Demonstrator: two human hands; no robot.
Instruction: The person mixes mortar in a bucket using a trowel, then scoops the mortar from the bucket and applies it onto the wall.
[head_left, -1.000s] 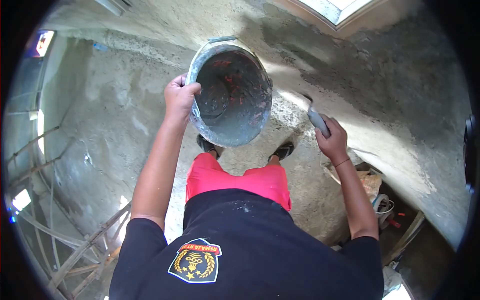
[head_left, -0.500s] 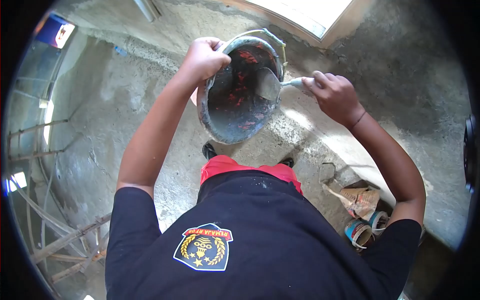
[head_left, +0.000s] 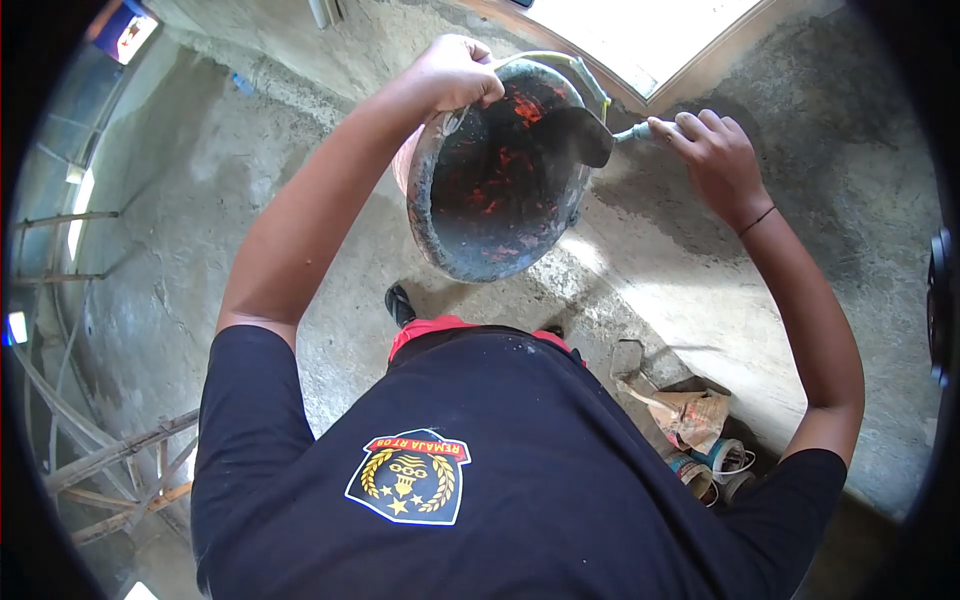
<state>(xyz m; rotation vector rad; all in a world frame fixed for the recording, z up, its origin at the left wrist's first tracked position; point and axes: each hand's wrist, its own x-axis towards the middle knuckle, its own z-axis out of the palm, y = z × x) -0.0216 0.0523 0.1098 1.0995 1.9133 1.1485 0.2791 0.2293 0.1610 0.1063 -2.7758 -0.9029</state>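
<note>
In the head view, the person's left hand [head_left: 455, 76] is closing tightly around the upper-left rim of a bucket [head_left: 490, 235], fingers curling over the edge just where the pale bucket handle [head_left: 579, 68] is meeting it. The bucket is hanging in front of the body above the floor [head_left: 345, 310], its mouth facing the camera and showing grey, smeared walls with reddish patches. The right hand [head_left: 715, 155] is wrapping its fingers around the grip of a trowel [head_left: 590, 140], whose dark blade is reaching across the bucket's right-hand rim (whether it is touching that rim, I cannot tell). A bright, framed opening [head_left: 645, 40] is showing beyond the bucket. Near the right elbow, a torn paper bag [head_left: 695, 415] is lying beside some tins [head_left: 722, 456], while wooden poles [head_left: 125, 455] are standing at lower left.
</note>
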